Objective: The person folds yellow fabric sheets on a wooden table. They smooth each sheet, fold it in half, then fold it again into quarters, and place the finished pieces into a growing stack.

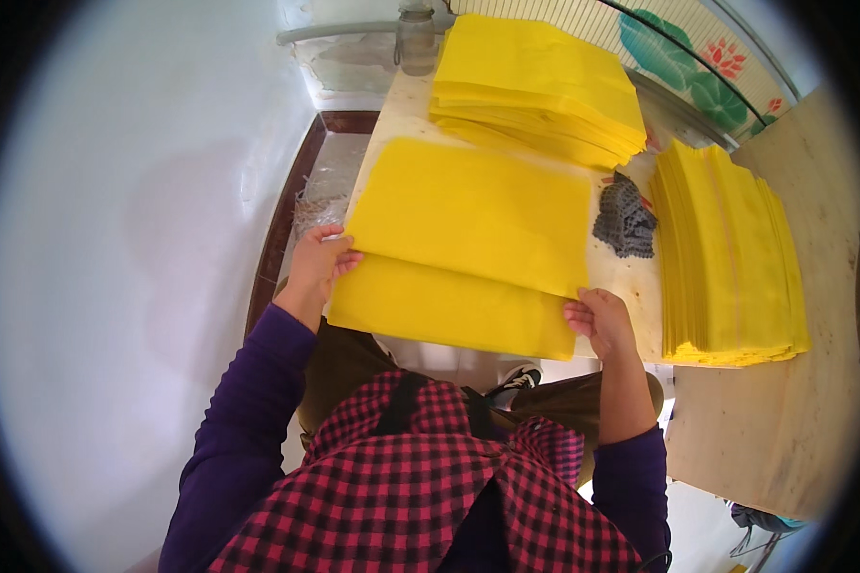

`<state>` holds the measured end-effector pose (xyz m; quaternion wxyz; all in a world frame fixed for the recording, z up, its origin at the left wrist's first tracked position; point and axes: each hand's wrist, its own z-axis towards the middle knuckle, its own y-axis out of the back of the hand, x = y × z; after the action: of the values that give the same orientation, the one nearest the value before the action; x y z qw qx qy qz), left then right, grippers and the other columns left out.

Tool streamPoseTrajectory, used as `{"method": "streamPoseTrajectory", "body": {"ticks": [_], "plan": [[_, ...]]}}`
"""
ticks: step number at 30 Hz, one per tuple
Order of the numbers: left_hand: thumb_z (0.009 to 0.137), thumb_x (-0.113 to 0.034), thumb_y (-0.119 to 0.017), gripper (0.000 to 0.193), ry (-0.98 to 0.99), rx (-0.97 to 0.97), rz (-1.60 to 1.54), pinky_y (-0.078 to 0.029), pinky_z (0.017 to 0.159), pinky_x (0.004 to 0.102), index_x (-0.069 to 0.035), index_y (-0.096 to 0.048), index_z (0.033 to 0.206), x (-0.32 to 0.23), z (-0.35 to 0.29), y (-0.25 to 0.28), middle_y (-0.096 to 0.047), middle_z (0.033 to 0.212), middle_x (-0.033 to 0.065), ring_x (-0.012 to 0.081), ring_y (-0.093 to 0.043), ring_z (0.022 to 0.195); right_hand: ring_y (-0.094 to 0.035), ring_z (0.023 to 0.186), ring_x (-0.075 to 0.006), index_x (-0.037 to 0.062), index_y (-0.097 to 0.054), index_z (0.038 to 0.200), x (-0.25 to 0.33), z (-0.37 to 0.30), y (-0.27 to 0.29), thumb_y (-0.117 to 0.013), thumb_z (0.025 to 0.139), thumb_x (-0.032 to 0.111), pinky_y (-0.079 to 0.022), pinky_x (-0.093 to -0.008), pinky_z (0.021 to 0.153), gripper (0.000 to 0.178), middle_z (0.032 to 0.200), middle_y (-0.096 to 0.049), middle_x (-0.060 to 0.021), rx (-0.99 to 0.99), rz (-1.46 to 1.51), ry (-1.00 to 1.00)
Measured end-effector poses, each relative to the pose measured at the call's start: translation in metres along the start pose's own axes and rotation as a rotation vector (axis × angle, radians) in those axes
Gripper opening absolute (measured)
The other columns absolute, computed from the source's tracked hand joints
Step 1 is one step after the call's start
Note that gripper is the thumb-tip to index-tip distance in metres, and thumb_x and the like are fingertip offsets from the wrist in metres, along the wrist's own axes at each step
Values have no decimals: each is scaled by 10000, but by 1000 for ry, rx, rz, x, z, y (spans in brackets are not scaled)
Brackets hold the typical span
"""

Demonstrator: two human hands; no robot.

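Note:
A flat yellow sheet (473,210), cloth-like in look, lies across the table in front of me. My left hand (322,265) pinches the left corner of its near edge between thumb and fingers. At the right corner of that same edge, my right hand (602,320) has its thumb and curled fingers closed on the sheet. Below this edge a second yellow layer (449,301) shows, reaching over the table's front. Whether it is a separate sheet or a fold of the same one, I cannot tell.
A thick stack of yellow sheets (535,81) stands at the back of the pale wooden table (626,286). Another stack (731,258) is on the right. Between them lies a crumpled grey patterned cloth (626,218). A glass jar (416,40) stands at the back left, near the white wall (134,286).

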<state>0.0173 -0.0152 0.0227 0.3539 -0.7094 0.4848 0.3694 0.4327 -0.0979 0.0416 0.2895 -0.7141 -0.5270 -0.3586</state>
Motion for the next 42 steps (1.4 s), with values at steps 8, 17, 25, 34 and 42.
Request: {"method": "streamPoseTrajectory", "body": {"ticks": [8, 17, 25, 34, 42], "plan": [[836, -12, -580, 311, 91, 136, 69, -545, 629, 286, -31, -477, 1128, 7, -38, 25, -621, 953, 107, 203, -647, 732, -641, 636, -162, 34, -545, 857, -11, -10, 15, -574, 927, 189, -545, -248, 554, 173, 786, -653, -123, 54, -142, -16], [868, -116, -603, 311, 149, 170, 221, -559, 641, 282, -26, -497, 1145, -2, -35, 26, -625, 964, 93, 201, -652, 754, -651, 630, -159, 6, -577, 861, -8, -8, 21, -595, 911, 187, -553, -255, 561, 189, 793, -662, -118, 74, -123, 22], [865, -127, -618, 319, 49, 110, 334, -551, 670, 288, -27, -505, 1146, 1, -32, 22, -631, 966, 74, 172, -640, 831, -645, 601, -144, 19, -577, 821, -7, -2, 19, -611, 893, 151, -538, -239, 543, 154, 755, -659, -102, 41, -205, 28], [891, -149, -599, 298, 141, 219, 220, -525, 716, 293, -53, -505, 1158, -11, -12, 24, -640, 991, 43, 133, -631, 837, -644, 684, -140, -10, -615, 944, 7, 16, 20, -597, 910, 204, -547, -266, 621, 218, 821, -653, -70, 60, -235, 52], [896, -147, -599, 353, 88, 255, 242, -510, 733, 278, -25, -486, 1207, -28, 32, 5, -639, 989, 57, 136, -627, 824, -618, 714, -122, 9, -617, 1014, 36, 58, 9, -613, 908, 209, -515, -260, 661, 226, 844, -645, -39, 59, -307, 97]]}}
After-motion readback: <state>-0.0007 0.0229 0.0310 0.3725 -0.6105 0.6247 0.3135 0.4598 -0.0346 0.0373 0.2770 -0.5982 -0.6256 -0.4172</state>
